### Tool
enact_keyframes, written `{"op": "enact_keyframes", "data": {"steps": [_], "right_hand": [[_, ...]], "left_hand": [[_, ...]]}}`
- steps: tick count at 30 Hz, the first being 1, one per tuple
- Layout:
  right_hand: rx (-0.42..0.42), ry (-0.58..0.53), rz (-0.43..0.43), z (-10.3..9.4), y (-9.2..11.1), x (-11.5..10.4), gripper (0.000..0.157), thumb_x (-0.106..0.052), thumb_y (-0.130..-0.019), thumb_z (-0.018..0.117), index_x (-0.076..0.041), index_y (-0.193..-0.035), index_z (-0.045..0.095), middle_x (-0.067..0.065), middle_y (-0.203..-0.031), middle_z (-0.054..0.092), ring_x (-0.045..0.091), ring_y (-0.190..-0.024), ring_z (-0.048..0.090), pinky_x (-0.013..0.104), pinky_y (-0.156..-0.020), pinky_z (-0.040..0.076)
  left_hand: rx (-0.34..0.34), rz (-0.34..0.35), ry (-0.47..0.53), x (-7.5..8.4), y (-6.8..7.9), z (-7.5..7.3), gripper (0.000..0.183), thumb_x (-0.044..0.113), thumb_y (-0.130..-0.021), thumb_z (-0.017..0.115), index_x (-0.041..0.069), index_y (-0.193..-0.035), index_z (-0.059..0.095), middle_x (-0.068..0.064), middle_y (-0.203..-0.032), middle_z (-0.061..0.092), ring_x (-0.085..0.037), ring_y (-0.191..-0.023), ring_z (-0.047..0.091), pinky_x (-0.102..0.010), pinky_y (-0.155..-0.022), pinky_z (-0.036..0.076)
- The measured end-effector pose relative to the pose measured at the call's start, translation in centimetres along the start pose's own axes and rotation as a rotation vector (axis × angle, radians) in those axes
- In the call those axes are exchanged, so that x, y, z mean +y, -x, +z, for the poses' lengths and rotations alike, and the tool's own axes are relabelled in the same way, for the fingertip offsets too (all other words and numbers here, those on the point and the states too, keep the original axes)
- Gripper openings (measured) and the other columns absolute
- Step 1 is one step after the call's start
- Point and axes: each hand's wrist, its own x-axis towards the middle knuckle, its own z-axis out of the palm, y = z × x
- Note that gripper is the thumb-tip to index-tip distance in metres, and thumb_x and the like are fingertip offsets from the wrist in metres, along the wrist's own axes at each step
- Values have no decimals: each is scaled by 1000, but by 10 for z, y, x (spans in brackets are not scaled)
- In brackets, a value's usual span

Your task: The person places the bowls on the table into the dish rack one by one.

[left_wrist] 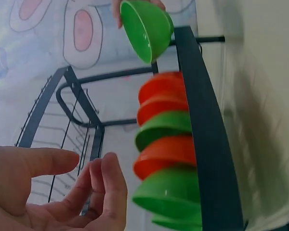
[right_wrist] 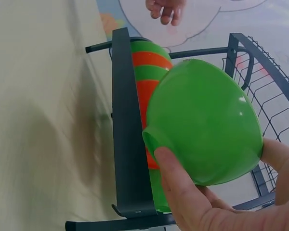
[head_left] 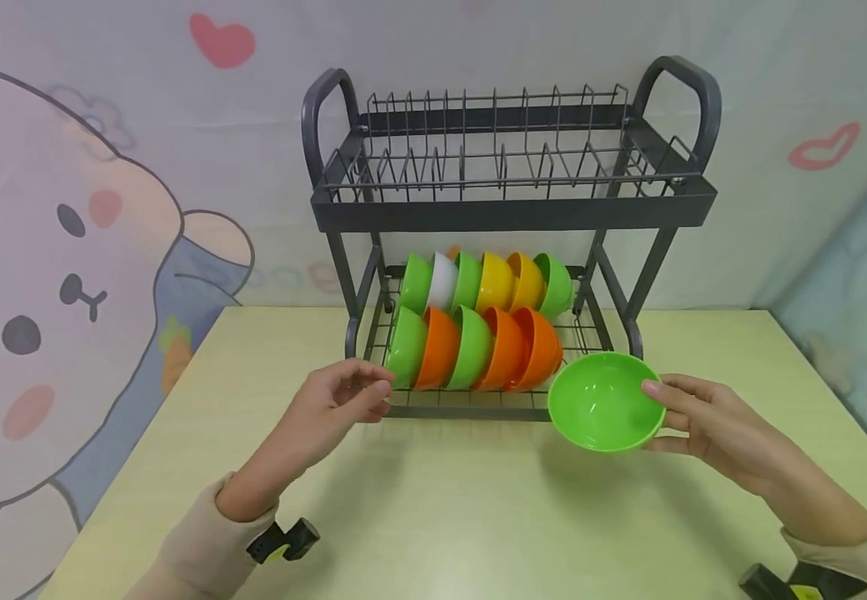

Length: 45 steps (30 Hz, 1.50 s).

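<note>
A bright green bowl (head_left: pixel 604 404) is held by my right hand (head_left: pixel 711 425), thumb over its rim and fingers behind, in front of the rack's right end. Its rounded outside faces the right wrist camera, where fingers and thumb grip the bowl (right_wrist: pixel 207 125). My left hand (head_left: pixel 347 396) hangs loosely curled and holds nothing, beside the leftmost green bowl (head_left: pixel 408 348) of the front row. Other bowls lean on edge in two rows: orange and green in front, such as an orange bowl (head_left: pixel 538 350), with green, white and yellow behind.
The dark two-tier dish rack (head_left: pixel 512 215) stands at the back of the pale wooden table (head_left: pixel 471 517). Its upper tier has wire dividers and two curved side handles. Behind it hangs a cloth backdrop (head_left: pixel 276 150) with a cartoon animal.
</note>
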Motion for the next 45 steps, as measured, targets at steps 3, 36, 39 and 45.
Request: {"op": "enact_keyframes", "data": {"steps": [3,36,39,45], "right_hand": [[62,59,13,0,-2,-3,22,-15,-98,44,0,-113,50,8,-102,60,24,-90,64,46,-81,51],[379,704,-9,14,-26,-33,76,-50,-86,57,1,-138,34,22,-131,41,33,-104,54,30,-71,56],[401,742,-49,18,-27,-34,75,-50,-85,59,-1,-137,37,21,-127,44,35,-105,53,31,-68,56],[457,875,-118,25,-31,-38,72,-53,-83,59,-3,-132,43,17,-116,52,30,-89,61,33,-62,54]], "left_hand": [[91,-3,-70,-3,1,-11,27,27,-92,58,6,-109,59,-13,-97,59,-20,-81,63,-31,-75,55],[267,-60,-245,-36,-27,-35,39,20,-96,51,5,-131,44,-17,-116,53,-29,-98,59,-38,-80,53],[265,-58,-242,-37,-27,-36,39,20,-96,50,5,-131,44,-16,-115,54,-28,-96,59,-38,-79,53],[255,-55,-236,-36,-27,-36,39,19,-96,50,4,-131,44,-17,-114,54,-28,-95,60,-38,-79,53]]}}
